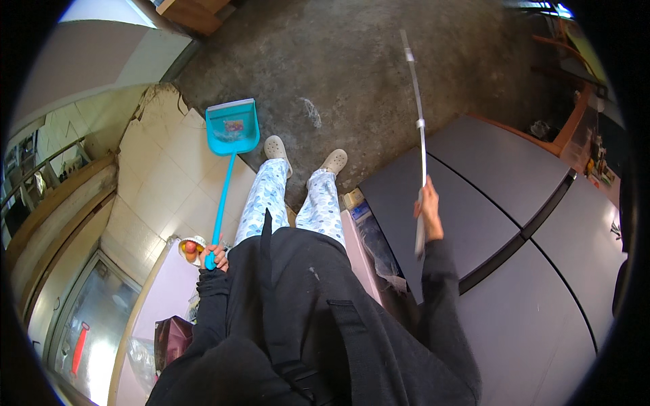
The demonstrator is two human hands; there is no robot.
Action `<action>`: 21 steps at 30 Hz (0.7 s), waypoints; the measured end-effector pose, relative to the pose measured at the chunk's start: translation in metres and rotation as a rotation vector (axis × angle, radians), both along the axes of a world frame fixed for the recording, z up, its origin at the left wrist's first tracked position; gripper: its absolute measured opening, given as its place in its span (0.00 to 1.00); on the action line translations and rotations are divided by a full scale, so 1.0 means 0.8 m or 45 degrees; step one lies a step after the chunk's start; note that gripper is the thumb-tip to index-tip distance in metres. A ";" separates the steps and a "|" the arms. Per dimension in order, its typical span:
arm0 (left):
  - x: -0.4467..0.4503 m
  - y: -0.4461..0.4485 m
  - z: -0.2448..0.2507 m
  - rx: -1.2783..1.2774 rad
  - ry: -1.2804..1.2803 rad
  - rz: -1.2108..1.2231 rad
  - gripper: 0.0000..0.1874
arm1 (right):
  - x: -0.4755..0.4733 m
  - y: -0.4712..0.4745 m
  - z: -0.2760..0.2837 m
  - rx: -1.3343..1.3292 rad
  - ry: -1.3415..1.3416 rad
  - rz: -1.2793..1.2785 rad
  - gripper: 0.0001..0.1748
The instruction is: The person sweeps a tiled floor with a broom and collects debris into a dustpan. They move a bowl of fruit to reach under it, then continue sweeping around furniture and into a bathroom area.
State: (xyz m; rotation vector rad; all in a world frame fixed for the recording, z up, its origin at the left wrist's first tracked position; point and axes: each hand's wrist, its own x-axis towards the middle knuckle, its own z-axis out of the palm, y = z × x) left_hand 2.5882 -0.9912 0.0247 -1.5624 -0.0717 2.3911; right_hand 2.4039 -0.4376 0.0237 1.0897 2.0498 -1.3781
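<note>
My left hand [217, 257] is wrapped around the end of the long blue handle of a dustpan [234, 119]. Its pan hangs over the floor's left side beside my feet, with some pale debris and a small printed patch inside. In my right hand [431, 212] is a thin white pole [420, 109] with pale collars along it. The pole reaches away over the concrete floor [350, 66]; its far end is blurred, so I cannot tell what it carries. A whitish clump of debris [312, 112] lies on the floor between pan and pole.
A grey refrigerator [447, 203] stands close at my right. Tiled wall [162, 172] runs along the left. Beside my left hand, a bowl of fruit [191, 250] and a dark maroon bag [172, 337] sit on a pale surface [162, 294]. A wooden frame [576, 119] stands at far right.
</note>
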 end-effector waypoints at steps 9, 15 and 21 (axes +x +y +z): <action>0.017 0.021 0.002 0.004 0.028 0.123 0.22 | -0.117 0.001 -0.113 0.090 -0.004 0.250 0.25; 0.027 0.009 -0.008 0.110 0.115 0.234 0.23 | 0.053 -0.086 -0.062 0.165 -0.189 0.320 0.25; 0.035 0.003 -0.011 0.124 0.102 0.267 0.22 | 0.162 -0.133 -0.003 0.212 -0.327 0.678 0.26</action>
